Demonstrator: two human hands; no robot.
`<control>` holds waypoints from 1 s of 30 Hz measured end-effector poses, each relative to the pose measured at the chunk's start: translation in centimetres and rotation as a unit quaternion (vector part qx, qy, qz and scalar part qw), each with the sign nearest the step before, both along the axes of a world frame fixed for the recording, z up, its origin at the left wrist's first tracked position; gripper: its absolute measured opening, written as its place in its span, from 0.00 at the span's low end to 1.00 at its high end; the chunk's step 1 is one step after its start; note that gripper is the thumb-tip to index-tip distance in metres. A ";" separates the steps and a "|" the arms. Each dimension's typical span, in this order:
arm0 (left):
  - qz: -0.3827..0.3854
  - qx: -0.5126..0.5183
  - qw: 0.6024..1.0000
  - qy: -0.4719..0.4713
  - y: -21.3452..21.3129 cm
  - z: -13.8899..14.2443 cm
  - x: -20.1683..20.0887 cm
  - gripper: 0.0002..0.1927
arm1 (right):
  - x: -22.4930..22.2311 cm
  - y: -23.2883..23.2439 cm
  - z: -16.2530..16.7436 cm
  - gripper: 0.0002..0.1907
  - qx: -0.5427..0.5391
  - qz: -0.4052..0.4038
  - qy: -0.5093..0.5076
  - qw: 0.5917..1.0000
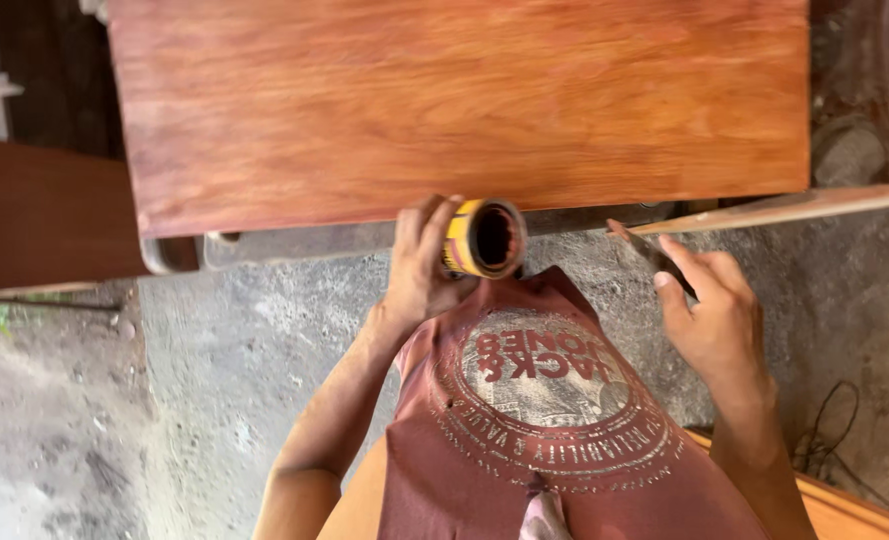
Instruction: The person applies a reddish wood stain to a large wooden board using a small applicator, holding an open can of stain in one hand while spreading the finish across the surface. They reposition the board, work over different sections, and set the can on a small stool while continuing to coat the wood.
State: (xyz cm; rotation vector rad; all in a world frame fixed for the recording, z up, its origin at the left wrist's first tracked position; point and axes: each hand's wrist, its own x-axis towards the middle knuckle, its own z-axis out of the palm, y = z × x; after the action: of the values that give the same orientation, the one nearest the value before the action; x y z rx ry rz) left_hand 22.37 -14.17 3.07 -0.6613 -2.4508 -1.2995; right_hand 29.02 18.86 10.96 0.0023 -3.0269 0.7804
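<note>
Head view showed the left hand [419, 265] grasping an open can [484, 238] below the already reddish-stained board [464, 100], right hand [714, 315] released, empty.

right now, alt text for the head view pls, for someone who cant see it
Seen from above, a person's left hand holds a small open yellow can tipped on its side at the edge of a reddish wooden panel. The right hand is open beside a thin wooden strip, above a concrete floor.
</note>
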 end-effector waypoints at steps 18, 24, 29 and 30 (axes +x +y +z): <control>-0.081 -0.071 0.988 -0.113 3.4 0.1 0.8 0.44 | -4.3 2.4 -11.8 0.53 -0.023 0.049 -0.167 0.984; 0.154 -0.043 0.970 -0.184 2.6 1.1 3.4 0.23 | -8.5 8.6 -22.2 0.51 0.016 0.062 -0.143 0.988; 0.170 -0.124 0.955 -0.211 7.6 1.9 4.0 0.21 | -15.3 9.4 -27.9 0.49 -0.062 -0.001 -0.166 0.984; 0.153 -0.135 0.955 -0.214 8.6 2.2 3.8 0.22 | -16.7 9.4 -28.2 0.48 -0.081 -0.013 -0.166 0.983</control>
State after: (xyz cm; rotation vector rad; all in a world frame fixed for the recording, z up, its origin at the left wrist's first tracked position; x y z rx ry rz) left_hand 26.16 -5.53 5.25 -0.0380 -2.9623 -1.0807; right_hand 12.37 28.22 -17.22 -0.1884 -3.2462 1.1286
